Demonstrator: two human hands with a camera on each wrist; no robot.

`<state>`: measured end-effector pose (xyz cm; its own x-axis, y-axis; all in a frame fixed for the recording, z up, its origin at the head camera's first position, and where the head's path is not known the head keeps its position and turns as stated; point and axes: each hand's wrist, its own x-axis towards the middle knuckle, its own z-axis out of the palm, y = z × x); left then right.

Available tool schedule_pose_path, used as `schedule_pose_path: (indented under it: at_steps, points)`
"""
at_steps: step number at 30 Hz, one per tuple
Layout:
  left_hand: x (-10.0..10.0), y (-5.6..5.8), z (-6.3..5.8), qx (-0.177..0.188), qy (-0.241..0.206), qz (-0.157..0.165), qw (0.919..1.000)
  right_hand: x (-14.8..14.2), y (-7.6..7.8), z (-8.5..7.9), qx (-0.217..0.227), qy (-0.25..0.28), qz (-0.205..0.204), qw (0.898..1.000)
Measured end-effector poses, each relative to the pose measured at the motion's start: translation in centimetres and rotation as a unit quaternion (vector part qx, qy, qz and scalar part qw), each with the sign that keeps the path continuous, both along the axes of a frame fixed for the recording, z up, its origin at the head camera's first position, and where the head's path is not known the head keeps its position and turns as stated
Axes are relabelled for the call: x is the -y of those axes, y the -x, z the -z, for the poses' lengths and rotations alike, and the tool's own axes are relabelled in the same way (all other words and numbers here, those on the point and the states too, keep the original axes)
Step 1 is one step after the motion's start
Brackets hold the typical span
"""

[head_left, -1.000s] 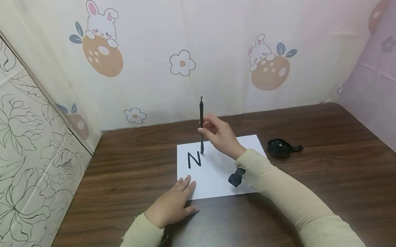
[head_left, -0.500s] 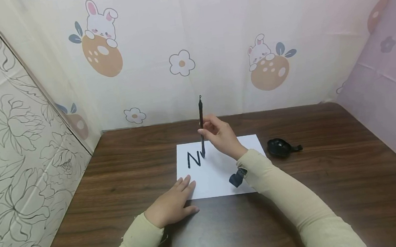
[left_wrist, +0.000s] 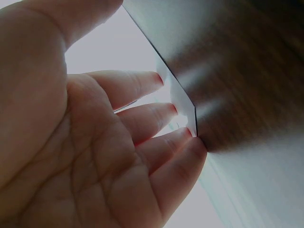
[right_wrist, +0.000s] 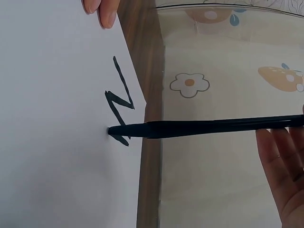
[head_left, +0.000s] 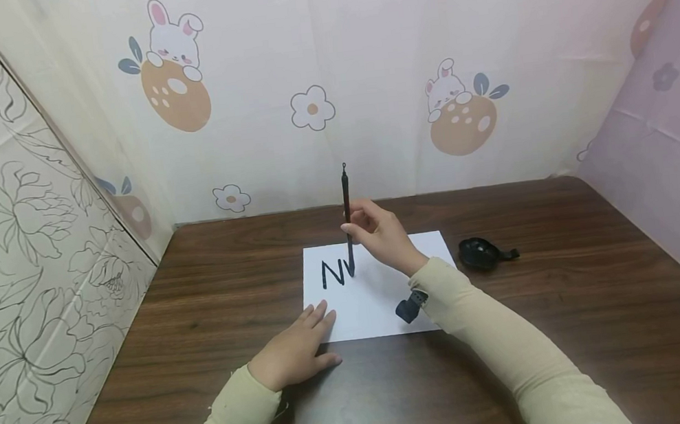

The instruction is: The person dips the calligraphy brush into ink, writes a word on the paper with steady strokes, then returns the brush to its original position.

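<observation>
My right hand (head_left: 386,238) pinches a black writing brush (head_left: 345,187) between thumb and fingers, holding it nearly upright. The brush tip touches a white sheet of paper (head_left: 375,312), at the lower end of a short slanting black stroke (right_wrist: 122,140). Beside that stroke stands a black letter N (head_left: 332,273). My left hand (head_left: 295,353) lies with fingers spread, its fingertips on the paper's lower left corner. In the left wrist view the fingers (left_wrist: 147,118) look straight.
A small black dish with a handle (head_left: 480,254) sits on the brown wooden table (head_left: 213,308), right of the paper. A dark wrist device (head_left: 409,308) hangs by the right sleeve. Printed cloth (head_left: 360,44) rises behind the table.
The brush tip has moved down and slightly right, leaving a new slanting stroke beside the N. My right hand shifted slightly with it; the left hand stays put.
</observation>
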<state>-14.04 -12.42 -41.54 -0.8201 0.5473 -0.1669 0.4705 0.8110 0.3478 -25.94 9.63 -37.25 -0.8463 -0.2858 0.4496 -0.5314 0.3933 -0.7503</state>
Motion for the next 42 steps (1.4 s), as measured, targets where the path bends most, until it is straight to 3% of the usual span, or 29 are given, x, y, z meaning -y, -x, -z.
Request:
schedule_pose_path:
  at_steps: [23,42]
  points:
    - [0.0,-0.2,0.2,0.004,0.000,-0.009,1.0000,-0.6,-0.3,-0.1,0.031,0.002,-0.014,0.999]
    - [-0.1,-0.1,0.0,0.005,0.003,-0.007,1.0000,-1.1,0.1,-0.8,0.040,0.024,0.000,0.999]
